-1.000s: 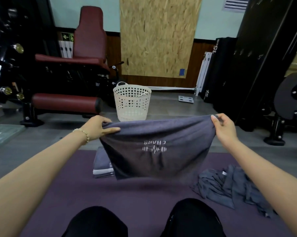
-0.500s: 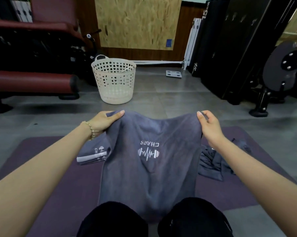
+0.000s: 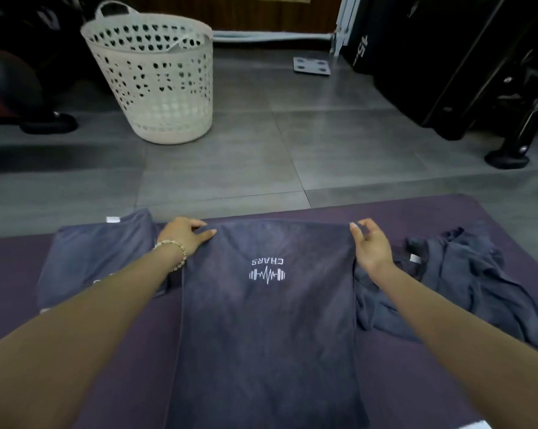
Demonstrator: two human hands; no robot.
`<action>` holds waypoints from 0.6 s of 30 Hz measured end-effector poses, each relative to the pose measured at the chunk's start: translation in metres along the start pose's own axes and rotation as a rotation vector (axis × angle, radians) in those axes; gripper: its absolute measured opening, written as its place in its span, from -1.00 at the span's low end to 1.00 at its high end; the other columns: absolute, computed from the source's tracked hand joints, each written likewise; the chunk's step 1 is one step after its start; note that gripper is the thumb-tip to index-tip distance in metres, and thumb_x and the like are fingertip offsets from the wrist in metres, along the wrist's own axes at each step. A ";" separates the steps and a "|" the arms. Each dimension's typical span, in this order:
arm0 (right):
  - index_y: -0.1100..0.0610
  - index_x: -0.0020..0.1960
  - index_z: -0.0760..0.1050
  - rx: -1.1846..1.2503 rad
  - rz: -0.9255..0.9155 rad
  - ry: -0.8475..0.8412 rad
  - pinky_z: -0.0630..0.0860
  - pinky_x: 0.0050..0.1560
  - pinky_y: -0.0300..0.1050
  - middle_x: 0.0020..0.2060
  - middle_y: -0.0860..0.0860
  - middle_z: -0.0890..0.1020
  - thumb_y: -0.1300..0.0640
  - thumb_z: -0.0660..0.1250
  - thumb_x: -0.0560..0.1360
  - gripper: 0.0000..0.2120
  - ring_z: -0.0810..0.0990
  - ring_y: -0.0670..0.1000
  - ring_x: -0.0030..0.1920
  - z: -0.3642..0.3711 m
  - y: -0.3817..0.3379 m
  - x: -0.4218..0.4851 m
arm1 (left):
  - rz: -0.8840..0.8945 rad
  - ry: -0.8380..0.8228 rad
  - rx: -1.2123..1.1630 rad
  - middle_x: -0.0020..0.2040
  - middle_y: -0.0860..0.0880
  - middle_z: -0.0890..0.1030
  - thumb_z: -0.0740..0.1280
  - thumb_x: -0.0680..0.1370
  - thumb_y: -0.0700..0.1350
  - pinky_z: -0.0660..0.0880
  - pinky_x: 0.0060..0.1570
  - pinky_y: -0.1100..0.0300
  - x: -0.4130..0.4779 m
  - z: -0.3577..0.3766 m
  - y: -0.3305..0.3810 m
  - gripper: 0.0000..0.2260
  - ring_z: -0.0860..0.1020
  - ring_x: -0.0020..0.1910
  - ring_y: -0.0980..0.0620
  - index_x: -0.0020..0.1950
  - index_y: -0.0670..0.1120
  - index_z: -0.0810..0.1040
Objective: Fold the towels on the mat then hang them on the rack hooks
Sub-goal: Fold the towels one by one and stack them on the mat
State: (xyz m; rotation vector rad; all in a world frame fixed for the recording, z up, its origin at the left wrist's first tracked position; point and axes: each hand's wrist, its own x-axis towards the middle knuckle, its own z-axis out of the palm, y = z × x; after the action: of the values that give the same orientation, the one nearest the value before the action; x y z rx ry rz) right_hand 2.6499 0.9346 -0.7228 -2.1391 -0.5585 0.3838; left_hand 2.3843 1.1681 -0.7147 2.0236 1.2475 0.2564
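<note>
- Step in hand: laying one towel flat on the mat to start folding it. No fold made in it yet.
- logo towel (image 3: 261,320) lies spread on the purple mat (image 3: 416,212), mid-frame. Its logo faces up and reads upside down from this view. The near end runs out of frame at the bottom.
- left hand (image 3: 184,235) grips the far-left corner, thumb on top and fingers over the far edge.
- right hand (image 3: 371,247) is at the far-right corner with the thumb tip on the edge and the other fingers loosely curled and raised. Cannot tell if it pinches the cloth or only touches it.
- folded towel (image 3: 100,252) sits on the mat just left of the logo towel, partly under the left forearm.
- crumpled towels (image 3: 465,274) are heaped on the mat to the right, touching or tucked under the logo towel's right edge. These are yet to be folded.
- white basket (image 3: 156,82) stands on the grey floor beyond the mat, well apart.
- Rack and hooks are not in view, so hanging looks a long way off.
- Next move, my guess: keep both far corners pinched and bring them toward the body to halve the towel. Edges need to line up and wrinkles need smoothing.
</note>
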 end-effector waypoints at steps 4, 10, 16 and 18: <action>0.09 -0.01 0.38 -0.072 0.062 -0.011 0.45 -0.19 -0.05 -0.22 0.09 0.54 0.00 0.18 0.62 -0.84 0.52 0.08 -0.24 0.038 0.028 0.056 | -0.049 -0.023 0.112 0.09 -0.11 0.65 0.42 0.49 -0.02 0.49 0.10 0.09 0.061 0.037 -0.014 -0.74 0.58 0.11 -0.11 0.09 -0.14 0.65; 0.07 0.11 0.41 0.389 0.269 -0.033 0.53 0.02 -0.10 0.11 0.06 0.52 0.17 0.21 0.61 -0.91 0.66 -0.03 -0.13 0.091 0.082 0.089 | -0.047 0.085 0.125 0.25 -0.20 0.55 0.35 0.53 -0.19 0.37 0.21 0.08 0.099 0.080 -0.056 -0.67 0.49 0.25 -0.21 0.30 -0.19 0.51; 0.21 0.33 0.38 0.122 0.120 -0.024 0.39 0.24 -0.16 0.26 0.14 0.48 0.22 0.38 0.50 -0.57 0.47 0.10 0.26 0.107 0.165 0.032 | -0.204 0.006 -0.080 0.24 -0.22 0.49 0.46 0.44 -0.01 0.41 0.27 -0.07 0.043 0.136 -0.142 -0.44 0.48 0.21 -0.21 0.35 -0.17 0.39; 0.16 0.30 0.40 0.041 0.056 -0.049 0.38 0.34 -0.02 0.24 0.09 0.46 0.18 0.43 0.46 -0.55 0.46 0.09 0.27 0.104 0.187 0.010 | -0.300 0.091 -0.021 0.23 -0.28 0.45 0.48 0.43 -0.03 0.35 0.30 -0.05 0.020 0.148 -0.160 -0.41 0.40 0.23 -0.23 0.35 -0.24 0.37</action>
State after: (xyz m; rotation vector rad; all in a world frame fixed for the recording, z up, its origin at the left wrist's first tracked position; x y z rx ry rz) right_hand 2.6576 0.9119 -0.9357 -2.1139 -0.5143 0.4761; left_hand 2.3595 1.1556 -0.9320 1.7938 1.5763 0.2176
